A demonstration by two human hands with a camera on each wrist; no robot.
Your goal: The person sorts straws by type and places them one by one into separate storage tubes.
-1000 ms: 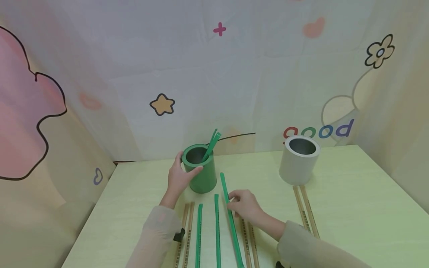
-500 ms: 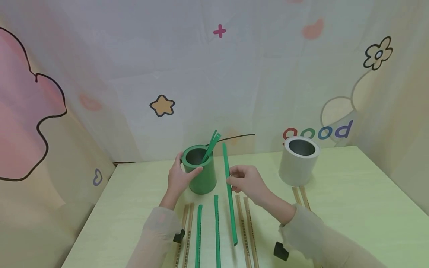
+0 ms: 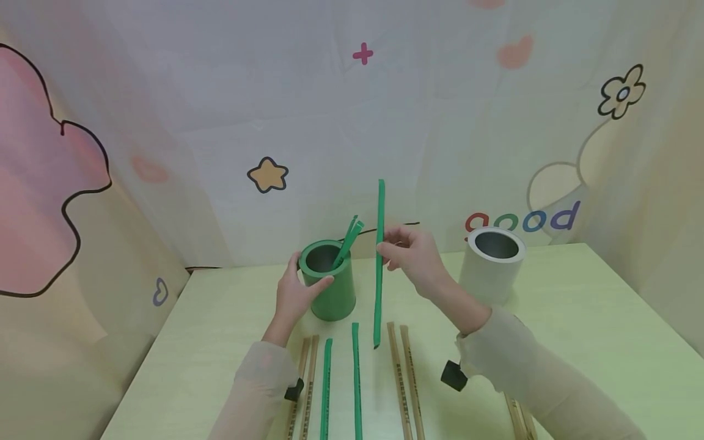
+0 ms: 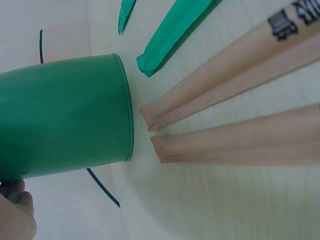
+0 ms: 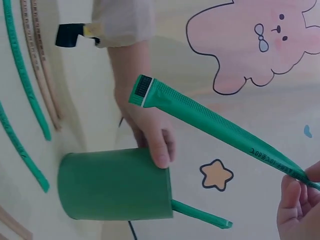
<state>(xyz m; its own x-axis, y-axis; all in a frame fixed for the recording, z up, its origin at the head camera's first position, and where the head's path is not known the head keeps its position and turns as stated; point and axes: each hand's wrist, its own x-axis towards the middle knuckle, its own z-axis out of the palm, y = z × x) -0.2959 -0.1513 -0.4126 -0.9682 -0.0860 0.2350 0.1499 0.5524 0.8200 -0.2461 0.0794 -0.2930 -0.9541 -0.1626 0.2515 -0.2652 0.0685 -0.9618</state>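
A green cylindrical cup stands near the back of the table, with green wrapped straws leaning out of its right side. My left hand holds the cup at its left, thumb across the front near the rim. To the cup's right, my right hand pinches another green wrapped straw around its middle. That straw hangs almost upright above the table, apart from the cup. In the right wrist view the printed wrapper shows a ridged, flattened end.
Two green wrapped straws lie in front of the cup, flanked by pairs of brown wrapped straws. A white cup stands at the back right, partly behind the right arm. More brown straws show beneath that sleeve. A printed curtain hangs behind the table.
My right hand has lifted the green straw off the table, moving it up and away and turning it nearly upright. The left hand and the green cup have stayed in place.
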